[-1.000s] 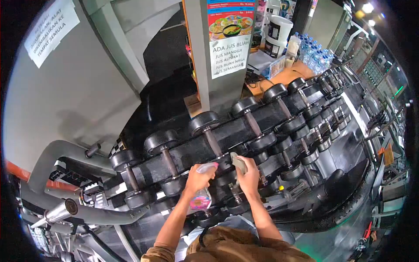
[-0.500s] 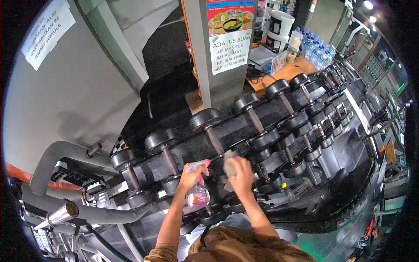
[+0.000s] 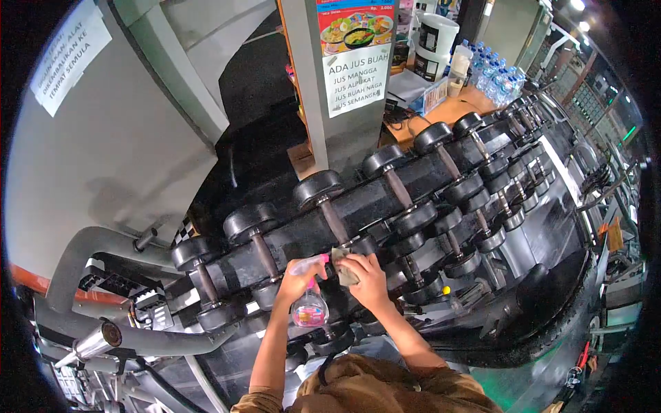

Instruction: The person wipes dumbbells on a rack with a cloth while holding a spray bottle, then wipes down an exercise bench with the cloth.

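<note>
At 6 o'clock, nearest the camera, is loosely folded brown clothing [image 3: 372, 389], with both forearms reaching up from it. Just above the centre of the lower half, the left hand [image 3: 296, 281] is curled closed around the neck of a clear plastic spray bottle [image 3: 309, 314] with a pink label and a smooth pink nozzle; the bottle hangs roughly upright below the fingers. Beside it, the right hand [image 3: 368, 282] is partly closed, its bent fingers pinning a soft, creased grey-green cloth [image 3: 345, 273] at the near end of a dumbbell with a slim, dull metal handle [image 3: 334, 221]. This looks like a wiping stroke; whether the cloth touches the dumbbell's head cannot be told. Following such a rounded edge would call for light, even pressure, with the bottle held out of the cloth's way. Thick, round, black dumbbell heads with a matt, rubbery look line a dark sloping rack [image 3: 292, 237], running from 8 o'clock towards 2 o'clock, with a second row below. At 8 o'clock stands a tubular grey metal frame [image 3: 169, 339]. Farther off, at 1 o'clock, an orange-brown table [image 3: 451, 115] bears glossy clear bottles [image 3: 497, 81] with blue caps and smooth white tubs [image 3: 435, 34], beside a flat grey pillar [image 3: 348, 142].
</note>
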The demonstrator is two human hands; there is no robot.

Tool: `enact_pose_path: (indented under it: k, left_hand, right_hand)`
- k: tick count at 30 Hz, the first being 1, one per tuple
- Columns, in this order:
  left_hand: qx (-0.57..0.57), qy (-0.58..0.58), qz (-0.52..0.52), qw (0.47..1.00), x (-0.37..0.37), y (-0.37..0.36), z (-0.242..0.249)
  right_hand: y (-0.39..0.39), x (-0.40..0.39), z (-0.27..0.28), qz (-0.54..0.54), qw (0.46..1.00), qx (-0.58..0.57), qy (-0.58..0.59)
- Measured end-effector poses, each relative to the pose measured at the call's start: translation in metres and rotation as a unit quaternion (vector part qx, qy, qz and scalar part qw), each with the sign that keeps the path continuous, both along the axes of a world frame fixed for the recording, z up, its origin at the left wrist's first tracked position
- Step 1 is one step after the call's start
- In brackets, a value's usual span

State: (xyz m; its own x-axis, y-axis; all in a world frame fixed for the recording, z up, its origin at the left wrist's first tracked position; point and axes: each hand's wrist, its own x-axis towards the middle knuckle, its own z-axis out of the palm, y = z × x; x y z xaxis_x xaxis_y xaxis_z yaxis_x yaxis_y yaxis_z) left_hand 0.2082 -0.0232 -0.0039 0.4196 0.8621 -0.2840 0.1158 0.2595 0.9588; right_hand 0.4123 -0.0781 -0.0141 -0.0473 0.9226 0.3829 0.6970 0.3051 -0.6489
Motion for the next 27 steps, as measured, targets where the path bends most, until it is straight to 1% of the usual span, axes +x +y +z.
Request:
enact_pose_path:
  k: [2,4,5,8,10,12,13,14,17,18,20,22,24,26,27]
  left_hand:
    - [0.003,-0.008,-0.004,1.0,0.0,0.0,0.0]
    - [0.005,-0.012,-0.005,1.0,-0.001,-0.001,-0.003]
    - [0.005,-0.015,-0.005,1.0,-0.001,-0.001,-0.004]
    - [0.002,-0.006,-0.006,1.0,0.0,-0.002,-0.002]
    - [0.002,-0.014,-0.003,1.0,0.001,-0.002,-0.002]
    - [0.002,-0.022,0.0,1.0,0.002,-0.003,-0.001]
    - [-0.005,-0.02,0.006,1.0,0.003,-0.003,-0.001]
    - [-0.012,-0.018,0.011,1.0,0.003,-0.003,-0.001]
    - [-0.02,0.001,0.003,1.0,0.003,-0.002,-0.001]
    - [-0.022,0.003,0.003,1.0,0.002,-0.003,-0.002]
    - [0.013,0.012,-0.011,1.0,0.002,-0.001,-0.006]
    - [0.013,-0.007,-0.01,1.0,0.0,-0.002,-0.009]
    - [0.017,-0.026,-0.009,0.999,0.001,-0.001,-0.006]
    - [0.013,-0.019,-0.007,1.0,0.002,-0.002,0.001]
    - [0.018,-0.022,-0.006,1.0,0.002,-0.002,-0.002]
  right_hand:
    - [0.001,0.003,-0.002,0.001,1.0,0.011,-0.009]
    - [0.004,0.007,0.012,-0.027,1.0,0.007,-0.005]
    - [0.007,0.009,0.008,-0.064,0.998,0.011,0.004]
    - [0.016,0.022,0.012,-0.104,0.992,-0.016,0.068]
    - [0.02,0.035,0.009,-0.119,0.99,-0.031,0.076]
    - [0.032,0.05,-0.019,-0.155,0.977,-0.074,0.123]
    - [0.035,0.054,-0.024,-0.149,0.968,-0.09,0.181]
    - [0.035,0.055,-0.029,-0.148,0.968,-0.09,0.181]
    - [0.032,0.044,-0.011,-0.14,0.985,-0.049,0.089]
    - [0.028,0.035,0.0,-0.122,0.99,-0.016,0.064]
    - [0.017,0.018,0.02,-0.074,0.996,-0.005,0.048]
    - [0.01,0.007,0.022,-0.027,0.999,-0.007,0.017]
    - [0.008,0.008,0.02,-0.008,1.0,0.002,0.007]
    - [0.012,0.019,0.015,-0.034,0.998,-0.019,0.04]
    - [0.015,0.024,0.011,-0.072,0.997,-0.018,0.033]
